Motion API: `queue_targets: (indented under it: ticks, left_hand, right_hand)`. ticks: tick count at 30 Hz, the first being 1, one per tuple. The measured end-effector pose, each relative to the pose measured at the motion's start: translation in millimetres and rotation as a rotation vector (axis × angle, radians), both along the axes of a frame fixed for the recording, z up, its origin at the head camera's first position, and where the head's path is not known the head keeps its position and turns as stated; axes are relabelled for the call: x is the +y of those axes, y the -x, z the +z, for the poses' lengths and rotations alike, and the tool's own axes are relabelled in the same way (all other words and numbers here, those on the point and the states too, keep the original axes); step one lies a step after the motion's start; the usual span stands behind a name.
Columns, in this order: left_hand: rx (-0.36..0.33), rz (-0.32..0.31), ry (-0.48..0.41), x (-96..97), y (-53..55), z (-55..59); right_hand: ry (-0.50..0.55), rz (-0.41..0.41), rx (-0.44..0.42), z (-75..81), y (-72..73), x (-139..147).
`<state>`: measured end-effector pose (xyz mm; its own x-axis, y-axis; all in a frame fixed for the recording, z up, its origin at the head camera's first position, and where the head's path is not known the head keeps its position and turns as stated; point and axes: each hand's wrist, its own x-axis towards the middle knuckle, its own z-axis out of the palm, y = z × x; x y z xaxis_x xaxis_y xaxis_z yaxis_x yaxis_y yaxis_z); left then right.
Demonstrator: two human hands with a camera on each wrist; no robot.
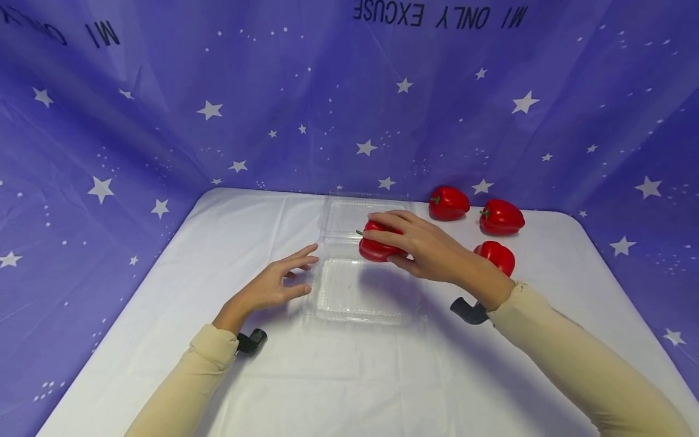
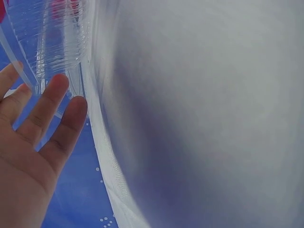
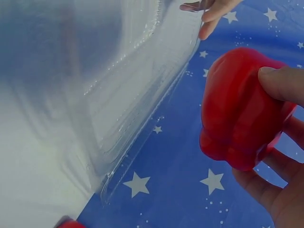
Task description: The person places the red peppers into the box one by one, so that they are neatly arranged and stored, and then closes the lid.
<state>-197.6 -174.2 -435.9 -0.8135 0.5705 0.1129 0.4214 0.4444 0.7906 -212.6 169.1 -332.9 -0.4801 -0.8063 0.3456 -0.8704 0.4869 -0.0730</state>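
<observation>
A red bell pepper (image 1: 377,247) with a green stem is gripped in my right hand (image 1: 423,246), above a clear plastic clamshell box (image 1: 360,291). In the right wrist view, thumb and fingers curl round the pepper (image 3: 242,109). The box lies opened, its lid (image 1: 349,215) folded back toward the wall. At the box's left edge is my left hand (image 1: 278,282), fingers spread and fairly straight. The left wrist view shows those fingertips (image 2: 76,107) right by the clear plastic side (image 2: 52,42).
Three more red bell peppers lie on the right of the white table (image 1: 262,388): one at the back (image 1: 449,203), one farther right (image 1: 502,217), and one partly behind my right wrist (image 1: 496,256). A blue star-printed cloth (image 1: 306,91) walls the table at the back and sides.
</observation>
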Motion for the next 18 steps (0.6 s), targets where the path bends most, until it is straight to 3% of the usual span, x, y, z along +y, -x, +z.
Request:
queue_targets:
  ticks: [18]
  left_hand:
    - [-0.013,-0.001,-0.013,0.0,1.2,-2.0]
  right_hand:
    - [0.016,0.017,-0.084,-16.0,21.6,-35.4]
